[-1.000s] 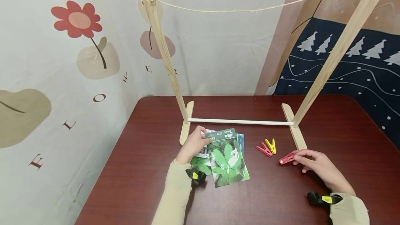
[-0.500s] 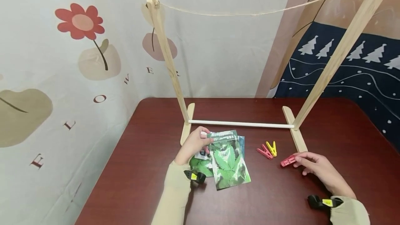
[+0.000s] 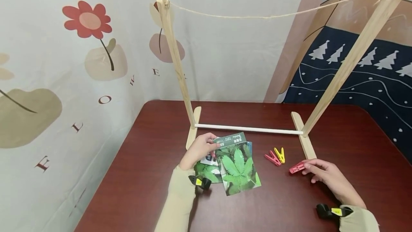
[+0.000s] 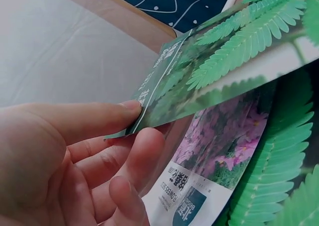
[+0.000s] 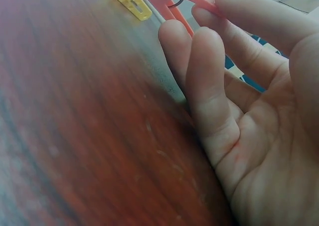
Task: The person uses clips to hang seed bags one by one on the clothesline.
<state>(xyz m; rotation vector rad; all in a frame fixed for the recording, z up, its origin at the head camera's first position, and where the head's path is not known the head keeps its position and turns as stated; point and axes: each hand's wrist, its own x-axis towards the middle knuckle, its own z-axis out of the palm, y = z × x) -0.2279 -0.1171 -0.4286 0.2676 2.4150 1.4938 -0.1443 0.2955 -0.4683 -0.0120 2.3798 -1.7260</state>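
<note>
On the dark red surface [image 3: 276, 203], the left hand [image 3: 199, 150] grips the header end of a leaf-printed packet [image 3: 239, 169] between thumb and fingers; other packets [image 3: 207, 173] show beneath it toward nine o'clock. At the packet's three o'clock, the right hand's [image 3: 333, 178] fingers pinch a pink clothespin [image 3: 296, 168]; a red clip [image 3: 276, 161] and yellow clip [image 3: 280, 157] lie at ten o'clock from that clothespin.

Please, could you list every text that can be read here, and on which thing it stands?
"F L O W E": wall; the next letter is mostly hidden by the wooden post.
"FLOWERS": pink-flower packet; the Chinese characters beside it are probably "格桑花"; its logo is unclear.
Top leaf packet: heading too small to read surely.
Yellow wrist labels: too small.
</note>
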